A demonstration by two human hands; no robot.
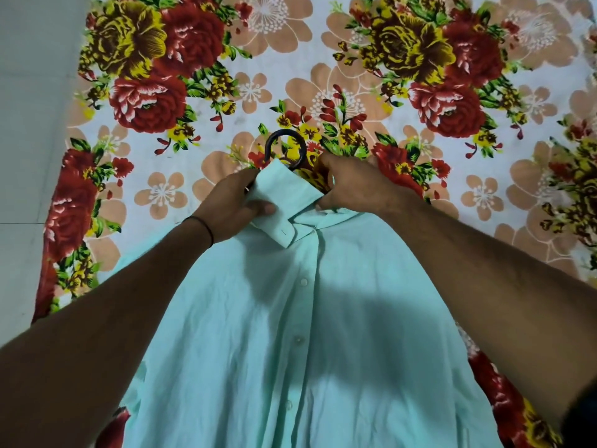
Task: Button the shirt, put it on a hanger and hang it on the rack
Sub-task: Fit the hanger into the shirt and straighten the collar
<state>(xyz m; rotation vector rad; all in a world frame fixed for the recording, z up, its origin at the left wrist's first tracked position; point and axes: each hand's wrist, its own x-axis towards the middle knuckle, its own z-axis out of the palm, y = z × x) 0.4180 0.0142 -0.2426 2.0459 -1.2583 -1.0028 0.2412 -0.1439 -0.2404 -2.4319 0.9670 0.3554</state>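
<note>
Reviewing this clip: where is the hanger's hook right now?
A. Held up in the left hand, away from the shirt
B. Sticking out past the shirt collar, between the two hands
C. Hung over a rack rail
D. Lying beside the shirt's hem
B: the dark hanger hook pokes out beyond the collar of the shirt, with the left hand and right hand gripping the collar on either side.

**A home, most likely a bedroom**

You're looking down at a domestic setting. A floral sheet (323, 76), big red and yellow roses on white, is spread wide like bedding, with a mint shirt (290, 334) laid flat on it. To your left runs a pale, smooth tiled surface (29, 156) with a thin joint line.
</note>
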